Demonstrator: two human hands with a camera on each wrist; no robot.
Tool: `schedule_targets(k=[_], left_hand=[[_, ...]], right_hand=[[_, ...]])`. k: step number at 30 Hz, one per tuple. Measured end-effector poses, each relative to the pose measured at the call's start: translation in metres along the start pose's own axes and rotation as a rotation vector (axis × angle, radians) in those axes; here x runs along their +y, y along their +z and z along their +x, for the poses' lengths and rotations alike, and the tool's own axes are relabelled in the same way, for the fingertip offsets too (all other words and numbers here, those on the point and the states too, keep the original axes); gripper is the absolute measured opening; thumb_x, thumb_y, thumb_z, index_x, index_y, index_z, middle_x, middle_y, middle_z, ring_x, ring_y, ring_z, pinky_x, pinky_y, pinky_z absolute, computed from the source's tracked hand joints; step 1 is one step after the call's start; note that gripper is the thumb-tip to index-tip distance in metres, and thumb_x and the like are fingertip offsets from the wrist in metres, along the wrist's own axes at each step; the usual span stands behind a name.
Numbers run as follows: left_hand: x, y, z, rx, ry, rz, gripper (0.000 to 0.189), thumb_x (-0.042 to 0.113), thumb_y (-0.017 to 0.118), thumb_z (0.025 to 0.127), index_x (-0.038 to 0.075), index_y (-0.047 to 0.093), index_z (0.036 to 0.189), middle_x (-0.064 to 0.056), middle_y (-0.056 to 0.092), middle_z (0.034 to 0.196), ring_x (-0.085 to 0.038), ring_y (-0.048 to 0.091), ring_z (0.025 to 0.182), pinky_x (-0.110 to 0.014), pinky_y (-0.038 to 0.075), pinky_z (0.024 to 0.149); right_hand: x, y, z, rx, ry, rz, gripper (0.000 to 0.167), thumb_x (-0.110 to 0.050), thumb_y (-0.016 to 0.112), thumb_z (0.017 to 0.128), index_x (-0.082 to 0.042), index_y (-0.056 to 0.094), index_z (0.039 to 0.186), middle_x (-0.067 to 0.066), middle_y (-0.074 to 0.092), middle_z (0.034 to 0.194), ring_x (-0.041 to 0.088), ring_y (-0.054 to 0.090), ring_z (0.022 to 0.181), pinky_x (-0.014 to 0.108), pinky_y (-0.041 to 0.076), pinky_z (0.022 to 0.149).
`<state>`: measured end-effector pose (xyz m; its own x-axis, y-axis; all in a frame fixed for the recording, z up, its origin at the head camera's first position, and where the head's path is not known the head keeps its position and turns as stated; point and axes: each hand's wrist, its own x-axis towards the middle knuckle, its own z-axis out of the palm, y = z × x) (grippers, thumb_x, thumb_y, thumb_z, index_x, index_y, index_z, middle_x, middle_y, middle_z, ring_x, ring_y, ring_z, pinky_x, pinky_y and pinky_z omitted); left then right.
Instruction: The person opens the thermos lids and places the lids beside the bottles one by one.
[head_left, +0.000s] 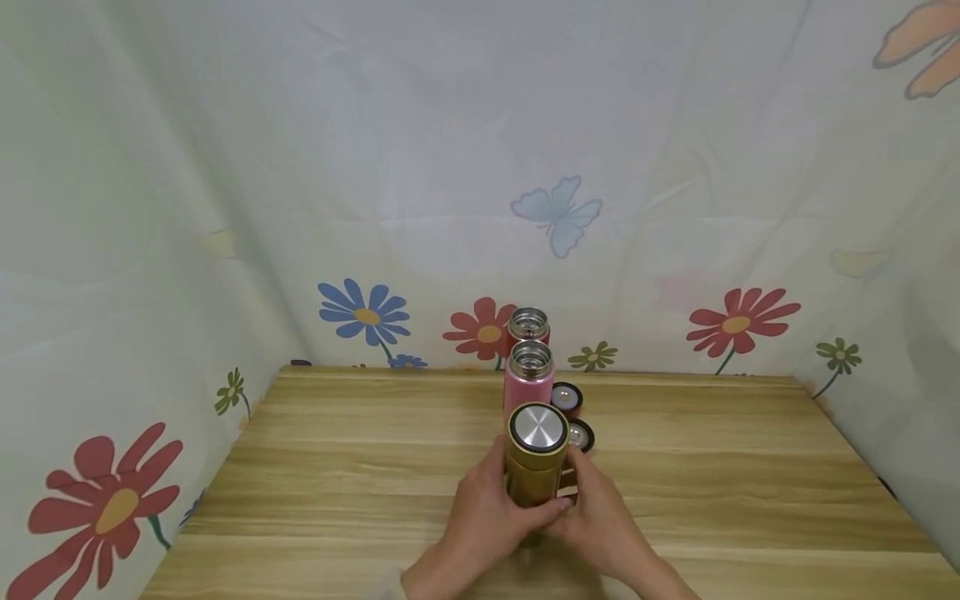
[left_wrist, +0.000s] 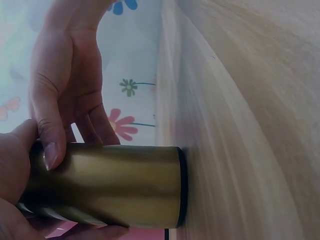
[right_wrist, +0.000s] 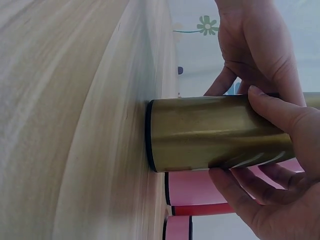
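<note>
Well forward of the back edge of the tabletop (head_left: 337,483), about midway between its left and right edges, is the gold bottle (head_left: 535,479), upright, with a cap closing its top. Both hands grasp it. The left hand (head_left: 491,510) has its fingers curled around the left side, and its thumb lies across the side nearest to the person. The right hand (head_left: 596,518) is bent around the right side, its fingers also pressed on the metal. Whether the base is touching the tabletop or is just above it, I cannot tell.

Behind the gold bottle, in the direction of the back edge, stands the pink bottle (head_left: 522,390), with its steel mouth uncovered. Farther, near the back edge, stands the red bottle (head_left: 528,326), which is uncovered too; the pink one hides its lower part. To the right of these bottles two lids lie with the inner side up. The far lid (head_left: 567,400) is just beside the pink bottle; the near lid (head_left: 581,436) is partly hidden by the gold bottle. Beyond the back edge hangs a pale cloth (head_left: 450,150) with printed flowers and butterflies.
</note>
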<state>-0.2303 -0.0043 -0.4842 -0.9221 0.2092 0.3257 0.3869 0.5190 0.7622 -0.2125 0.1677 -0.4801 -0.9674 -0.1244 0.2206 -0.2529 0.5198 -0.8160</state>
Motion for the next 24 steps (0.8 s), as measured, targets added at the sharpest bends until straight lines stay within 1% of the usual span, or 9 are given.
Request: schedule_targets(k=[3,5,8,12,16,20,24], left_hand=[[0.0,0.0,0.001,-0.001,-0.012,0.011,0.082,0.073,0.081,0.071,0.027,0.053,0.133,0.007,0.073,0.118,-0.016,0.071,0.106,-0.039,0.057,0.089],[-0.001,0.0,0.002,-0.005,-0.016,0.014,0.08,0.072,0.082,0.072,0.028,0.054,0.132,0.007,0.074,0.117,-0.015,0.071,0.105,-0.04,0.057,0.088],[-0.003,0.0,0.003,-0.013,-0.006,0.017,0.076,0.068,0.083,0.073,0.029,0.056,0.132,0.008,0.075,0.116,-0.013,0.071,0.103,-0.038,0.057,0.087],[-0.006,-0.001,0.003,-0.019,0.013,0.016,0.07,0.066,0.084,0.074,0.031,0.057,0.129,0.009,0.075,0.114,-0.011,0.071,0.101,-0.036,0.058,0.086],[-0.009,-0.001,0.004,-0.014,0.037,0.028,0.068,0.067,0.083,0.075,0.031,0.058,0.127,0.01,0.076,0.112,-0.009,0.071,0.098,-0.033,0.058,0.083],[-0.009,-0.001,0.004,-0.007,0.051,0.032,0.066,0.064,0.084,0.074,0.032,0.059,0.126,0.011,0.076,0.109,-0.007,0.071,0.096,-0.032,0.057,0.082],[-0.008,-0.001,0.005,-0.008,0.058,0.016,0.065,0.057,0.088,0.074,0.033,0.059,0.127,0.011,0.076,0.109,-0.006,0.071,0.096,-0.031,0.058,0.082]], right_hand=[[0.002,0.003,0.0,0.019,-0.001,-0.022,0.075,-0.021,0.098,0.065,-0.016,0.057,0.127,0.003,0.072,0.111,0.021,0.069,0.1,0.026,0.058,0.08],[0.003,0.006,0.0,0.027,0.001,-0.027,0.077,-0.021,0.099,0.064,-0.016,0.056,0.128,0.003,0.071,0.111,0.021,0.069,0.1,0.026,0.058,0.079],[0.003,0.007,-0.001,0.03,0.0,-0.029,0.08,-0.022,0.099,0.063,-0.016,0.055,0.129,0.005,0.071,0.111,0.021,0.069,0.1,0.025,0.058,0.078],[0.0,0.007,-0.001,0.012,0.002,-0.03,0.081,-0.026,0.1,0.063,-0.016,0.054,0.129,0.006,0.07,0.111,0.022,0.069,0.1,0.024,0.058,0.077],[-0.002,0.002,0.0,-0.04,-0.008,-0.034,0.083,-0.032,0.099,0.065,-0.016,0.052,0.131,0.008,0.068,0.115,0.023,0.068,0.104,0.024,0.059,0.079],[-0.004,-0.006,0.001,-0.109,-0.041,-0.053,0.09,-0.039,0.099,0.065,-0.014,0.05,0.136,0.007,0.066,0.122,0.022,0.066,0.108,0.027,0.059,0.085],[-0.009,-0.018,0.001,-0.175,-0.067,-0.054,0.097,-0.035,0.099,0.065,-0.013,0.046,0.142,0.004,0.063,0.129,0.023,0.064,0.113,0.034,0.058,0.093]])
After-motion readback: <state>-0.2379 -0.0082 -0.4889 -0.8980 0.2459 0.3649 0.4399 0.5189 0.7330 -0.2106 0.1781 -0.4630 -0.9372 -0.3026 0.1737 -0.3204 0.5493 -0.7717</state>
